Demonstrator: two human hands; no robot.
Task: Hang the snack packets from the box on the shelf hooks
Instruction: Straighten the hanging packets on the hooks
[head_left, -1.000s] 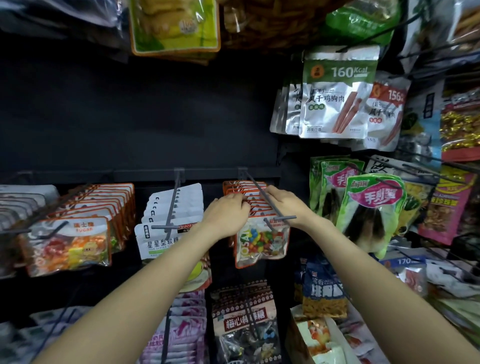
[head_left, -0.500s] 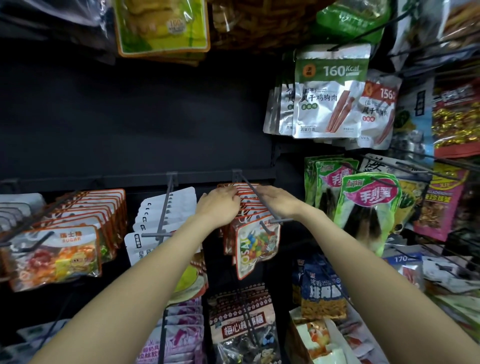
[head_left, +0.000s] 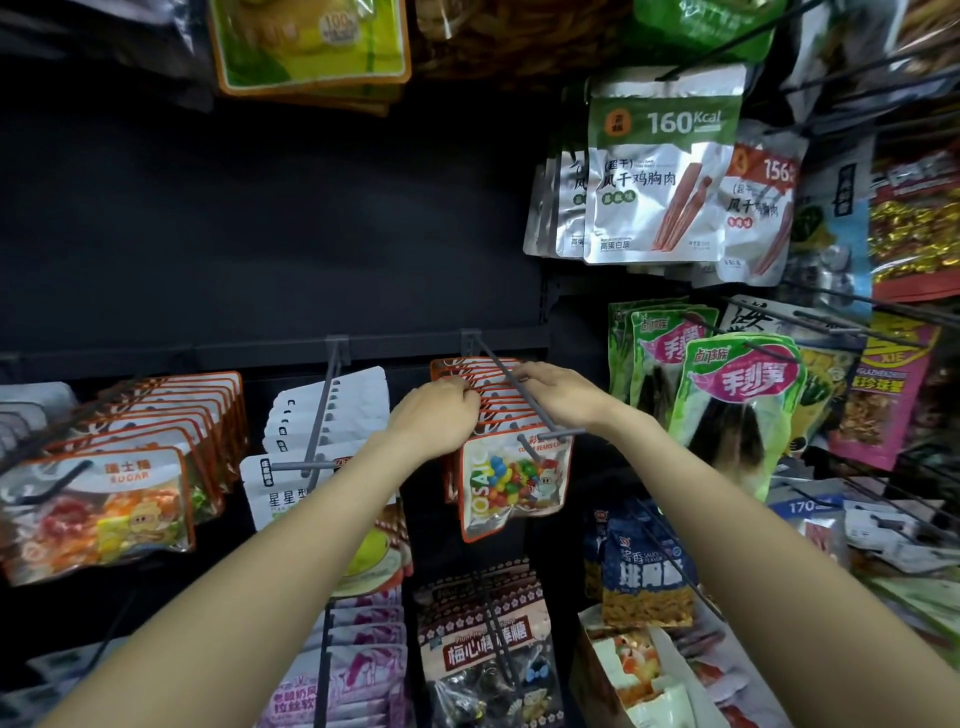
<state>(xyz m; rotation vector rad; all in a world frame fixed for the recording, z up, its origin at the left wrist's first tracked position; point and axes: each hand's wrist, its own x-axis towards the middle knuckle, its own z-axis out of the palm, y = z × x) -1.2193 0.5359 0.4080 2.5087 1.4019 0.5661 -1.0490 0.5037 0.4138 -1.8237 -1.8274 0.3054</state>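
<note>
Dark shelf wall | both hands' fingers curled on packets (head_left: 480, 395) | hook (head_left: 519, 397) points outward

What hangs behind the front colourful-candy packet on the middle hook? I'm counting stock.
Behind the clear orange-edged candy packet a row of matching orange-edged packet tops lines the grey hook. Their lower parts are covered, so no exact count.

Light: dim overall; the matte black back panel (head_left: 260, 218) is nearly featureless.
Glare: soft sheen on the silver foil packets with green headers (head_left: 660, 171), far right.
Focus: centre fairly sharp; near lower corners blurred.
Distortion: wide-angle bending at left and right edges.
</note>
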